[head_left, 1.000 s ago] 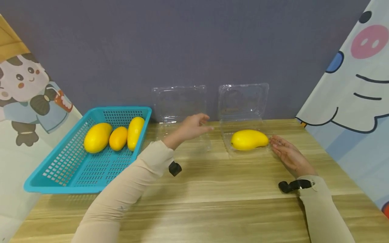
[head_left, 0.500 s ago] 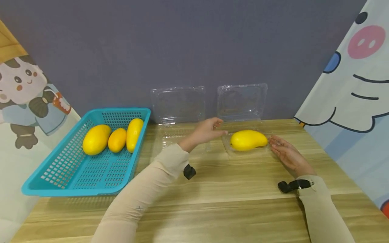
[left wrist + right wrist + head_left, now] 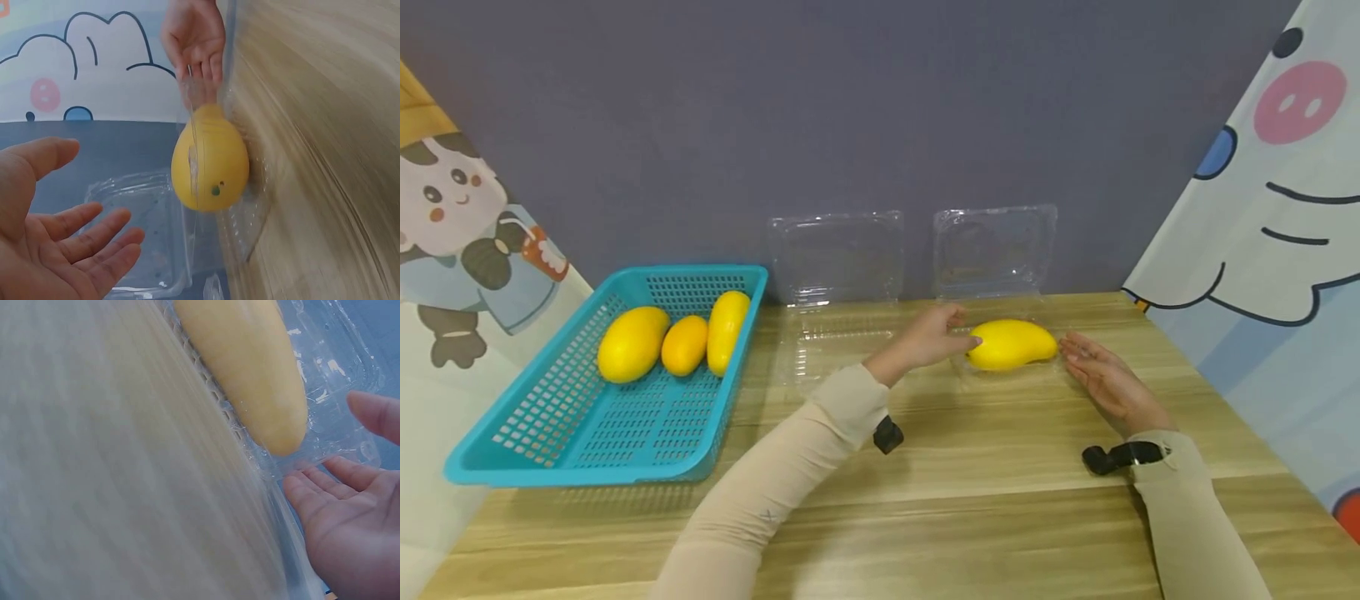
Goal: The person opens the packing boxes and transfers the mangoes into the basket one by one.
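A yellow mango (image 3: 1011,345) lies on its side in the base of a clear plastic clamshell box (image 3: 996,250), whose lid stands raised behind it. My left hand (image 3: 931,337) is at the box's left end, thumb and fingers spread. In the left wrist view the left hand (image 3: 69,231) holds nothing, and the mango (image 3: 215,162) appears a short way off. My right hand (image 3: 1108,379) is at the box's right end with its fingers extended. The right wrist view has the fingertips (image 3: 297,481) at the box's edge, close to the mango's narrow end (image 3: 281,434).
Left of the mango's box stands a second clear clamshell box (image 3: 842,258), lid up. A blue plastic basket (image 3: 625,450) at the left holds a large mango (image 3: 634,343), a small mango (image 3: 685,345) and a long mango (image 3: 727,332). A grey wall (image 3: 850,108) closes the back.
My left hand has moved right, from over the left clamshell box to the left end of the mango's box. The right hand stays at the right end.
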`<state>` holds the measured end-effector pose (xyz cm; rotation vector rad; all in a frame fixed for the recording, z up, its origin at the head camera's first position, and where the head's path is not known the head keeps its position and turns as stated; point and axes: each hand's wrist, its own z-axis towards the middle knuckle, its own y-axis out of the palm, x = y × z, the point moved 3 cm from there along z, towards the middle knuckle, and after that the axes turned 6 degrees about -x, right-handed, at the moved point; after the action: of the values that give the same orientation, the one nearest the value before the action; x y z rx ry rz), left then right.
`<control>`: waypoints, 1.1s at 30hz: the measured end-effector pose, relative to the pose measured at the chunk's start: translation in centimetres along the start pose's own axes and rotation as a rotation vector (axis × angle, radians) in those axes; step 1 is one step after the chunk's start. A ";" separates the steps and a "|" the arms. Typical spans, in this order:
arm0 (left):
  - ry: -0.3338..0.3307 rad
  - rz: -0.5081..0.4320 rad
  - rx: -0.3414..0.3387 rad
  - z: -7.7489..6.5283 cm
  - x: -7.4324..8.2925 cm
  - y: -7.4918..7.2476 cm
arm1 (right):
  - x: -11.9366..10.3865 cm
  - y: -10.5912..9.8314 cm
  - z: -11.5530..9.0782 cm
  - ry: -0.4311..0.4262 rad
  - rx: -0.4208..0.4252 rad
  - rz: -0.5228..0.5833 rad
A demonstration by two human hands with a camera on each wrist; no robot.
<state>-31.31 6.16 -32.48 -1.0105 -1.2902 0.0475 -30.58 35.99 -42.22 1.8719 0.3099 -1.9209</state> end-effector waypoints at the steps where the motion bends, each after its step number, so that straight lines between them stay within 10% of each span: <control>1: 0.001 0.003 0.002 0.1 0.0 0.1 | 0.1 0.0 0.0 -0.001 0.003 0.001; 33: -0.017 0.132 0.079 6.5 -1.1 3.7 | 0.0 -0.1 0.0 0.017 0.025 -0.011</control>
<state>-35.03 11.60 -36.15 -1.0283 -1.2264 0.2064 -30.68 36.08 -42.25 1.9066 0.3038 -1.9256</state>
